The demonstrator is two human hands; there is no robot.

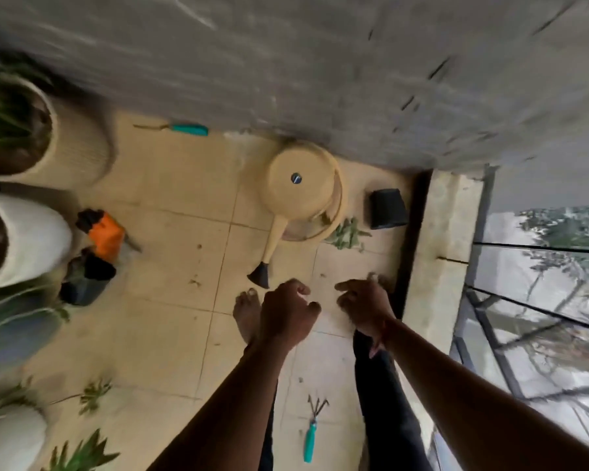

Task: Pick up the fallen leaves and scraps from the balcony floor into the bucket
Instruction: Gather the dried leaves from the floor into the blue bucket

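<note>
**Both hands above the balcony floor, holding nothing**

The left hand [286, 314] and right hand [364, 305] hover side by side over the tiled floor [170, 205]. The fingers of both are released and loosely bent, grasping nothing. A heap of green leaves [347, 234] lies on the floor between the bucket [335, 222] and a black pot [386, 209]. A yellow watering can [298, 185] partly hides the bucket. A hand rake [312, 430] lies between the legs.
</note>
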